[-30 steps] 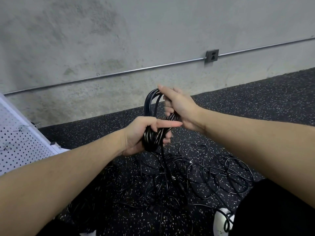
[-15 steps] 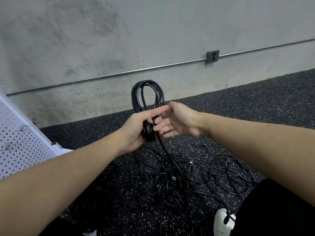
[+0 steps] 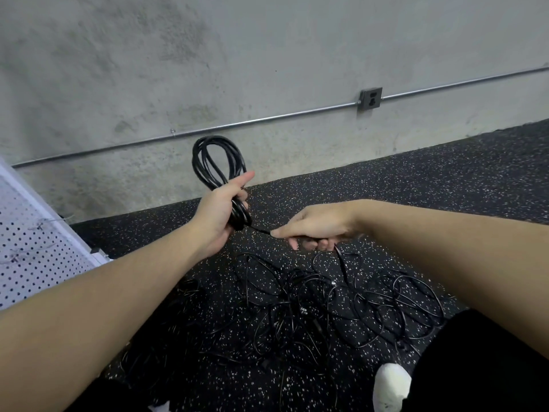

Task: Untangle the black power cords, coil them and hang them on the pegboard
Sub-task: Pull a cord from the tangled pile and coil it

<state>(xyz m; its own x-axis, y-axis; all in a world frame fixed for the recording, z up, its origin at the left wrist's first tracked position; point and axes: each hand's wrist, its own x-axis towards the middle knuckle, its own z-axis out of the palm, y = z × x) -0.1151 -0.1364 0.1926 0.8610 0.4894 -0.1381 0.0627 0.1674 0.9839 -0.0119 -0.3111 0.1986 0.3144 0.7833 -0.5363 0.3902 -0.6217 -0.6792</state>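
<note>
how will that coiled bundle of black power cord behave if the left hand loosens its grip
The coiled bundle of black power cord would probably spring apart: its loops stand free above the left hand, bound by nothing visible. It looks floppy rather than stiff, like the tangled black cords sprawled on the speckled rubber floor. The right hand pinches its tail, so a tug could shift the coil.

The lower part of the coiled cord is hidden inside the left hand, its fingers mostly out of sight behind the palm. A stretch of cord runs into the right hand and is lost under curled fingers. The pegboard is cut off by the left edge. In the tangle of cords on the floor, single cords cannot be told apart. A white shoe is cropped at the bottom edge.
</note>
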